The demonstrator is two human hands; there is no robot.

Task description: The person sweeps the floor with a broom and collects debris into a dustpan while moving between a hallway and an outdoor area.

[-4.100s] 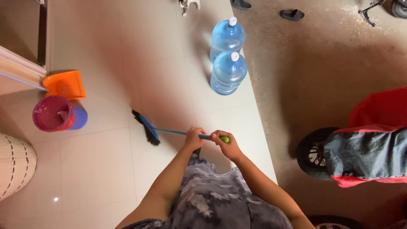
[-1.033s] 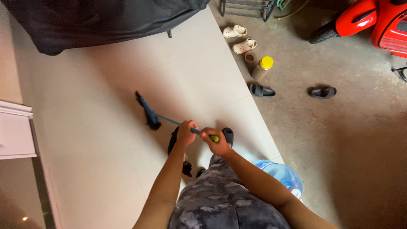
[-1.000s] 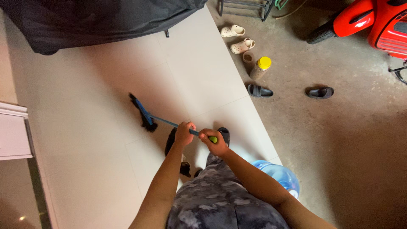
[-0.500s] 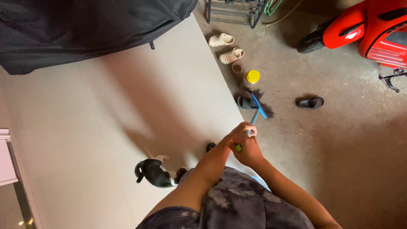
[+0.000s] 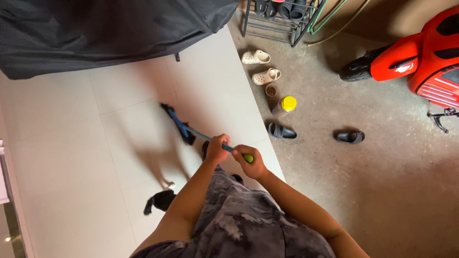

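Broom [image 5: 179,125]: blue head with dark bristles, slightly blurred, resting on the pale tiled floor [image 5: 71,143] ahead of the person, with its blue handle running back and to the right into both hands. The left hand [image 5: 216,147] is clenched round the handle partway along. The right hand [image 5: 252,162] is clenched round the handle's end, just behind the left, where a green end cap [image 5: 248,157] shows between the fingers. The two hands are close together but apart.

Surroundings. A small black and white animal [image 5: 160,199] stands on the tiles near the person's left elbow; its body is partly hidden by the arm. A large black cover [image 5: 105,28] drapes over something at the far edge of the tiled area. To the right the tiles end at a bare concrete floor [image 5: 382,191]. On the concrete, near the tile edge: a pair of cream clogs [image 5: 260,67], a jar with a yellow lid [image 5: 286,104] and a small round bowl [image 5: 271,90] just beside it. Two dark slippers [image 5: 282,131] lie well apart from each other, one near the tile edge, the other further right. A metal shoe rack [image 5: 282,16] holds dark footwear at the top. A red vehicle [image 5: 425,57] stands at the upper right.
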